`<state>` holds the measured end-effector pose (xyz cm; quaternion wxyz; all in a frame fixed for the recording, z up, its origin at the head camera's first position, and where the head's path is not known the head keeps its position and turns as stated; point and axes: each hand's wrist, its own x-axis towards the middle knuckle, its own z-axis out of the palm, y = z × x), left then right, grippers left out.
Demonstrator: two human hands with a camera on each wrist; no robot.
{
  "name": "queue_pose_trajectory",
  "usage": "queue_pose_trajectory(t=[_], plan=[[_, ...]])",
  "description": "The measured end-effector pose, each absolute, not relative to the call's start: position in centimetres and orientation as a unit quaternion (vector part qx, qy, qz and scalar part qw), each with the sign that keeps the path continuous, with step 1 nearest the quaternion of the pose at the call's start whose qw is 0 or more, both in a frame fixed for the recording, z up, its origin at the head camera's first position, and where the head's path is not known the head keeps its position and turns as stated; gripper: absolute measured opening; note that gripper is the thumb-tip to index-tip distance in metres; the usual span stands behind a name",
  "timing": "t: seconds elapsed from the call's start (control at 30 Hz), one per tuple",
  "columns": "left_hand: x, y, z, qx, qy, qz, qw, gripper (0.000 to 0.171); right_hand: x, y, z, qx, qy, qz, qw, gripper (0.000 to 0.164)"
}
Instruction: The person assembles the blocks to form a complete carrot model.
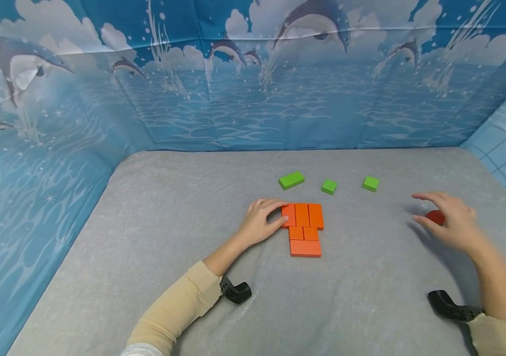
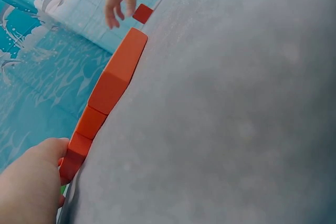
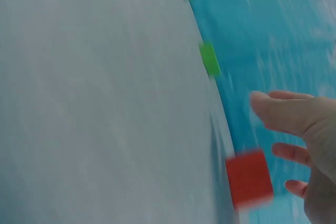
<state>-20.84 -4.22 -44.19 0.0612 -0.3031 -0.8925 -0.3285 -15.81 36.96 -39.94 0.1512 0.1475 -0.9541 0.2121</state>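
Several orange blocks lie flat and fitted together in mid-table: a row of three upright ones, two small ones below, and a wide block (image 1: 305, 248) nearest me. My left hand (image 1: 256, 222) grips the leftmost orange block (image 1: 292, 213) of the far row, thumb on its near left side and fingers at its far corner. To the right, my right hand (image 1: 455, 223) hovers with thumb and fingers spread above a red block (image 1: 435, 216), partly hidden behind it. The right wrist view shows a gap between the red block (image 3: 249, 178) and the fingers.
Beyond the orange blocks lie a long green block (image 1: 291, 180) and two small green ones, one in the middle (image 1: 328, 187) and one further right (image 1: 370, 183). A grey cloth (image 1: 168, 198) covers the table. Dolphin-print curtains (image 1: 244, 109) hang along the back and sides.
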Motion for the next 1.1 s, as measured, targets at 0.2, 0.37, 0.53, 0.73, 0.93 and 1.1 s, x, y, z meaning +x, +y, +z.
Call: queue_pose_trajectory(t=[0.2, 0.37, 0.53, 0.73, 0.93, 1.1], plan=[[-20.9, -4.2, -44.1, -0.301, -0.893, -0.33, 0.059, 0.039, -15.4, 40.2, -40.8, 0.104, -0.971, 0.186, 0.113, 0.043], [-20.8, -4.2, -44.0, -0.302, -0.892, -0.331, 0.058, 0.039, -15.0, 41.6, -41.7, 0.075, -0.976, 0.175, 0.103, 0.042], [-20.8, -4.2, -44.1, -0.303, -0.892, -0.332, 0.059, 0.039, -14.8, 42.3, -42.3, 0.068, -0.976, 0.179, 0.106, 0.039], [-20.9, -4.2, -44.2, -0.302, -0.892, -0.331, 0.058, 0.039, -14.8, 42.4, -42.6, 0.055, -0.977, 0.177, 0.107, 0.042], [-20.9, -4.3, -44.1, -0.303, -0.892, -0.33, 0.055, 0.039, -14.8, 41.4, -41.6, 0.051, -0.98, 0.164, 0.101, 0.044], [-20.9, -4.3, -44.1, -0.303, -0.893, -0.329, 0.053, 0.04, -15.0, 38.0, -39.3, 0.104, -0.975, 0.158, 0.119, 0.042]])
